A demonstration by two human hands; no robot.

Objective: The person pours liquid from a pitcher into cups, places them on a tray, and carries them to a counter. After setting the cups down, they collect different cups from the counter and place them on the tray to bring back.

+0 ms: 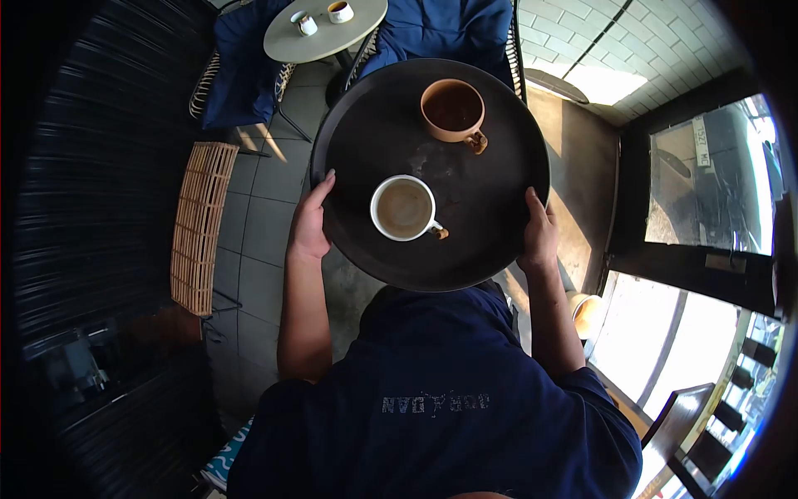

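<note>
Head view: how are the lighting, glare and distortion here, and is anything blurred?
Head view: strong fisheye bend with black corners. Hard sunlight leaves a bright patch on the floor and washes out the window at lower right. The far left is deep in shadow. The tray, white cup, brown cup, left hand and right hand look sharp.
</note>
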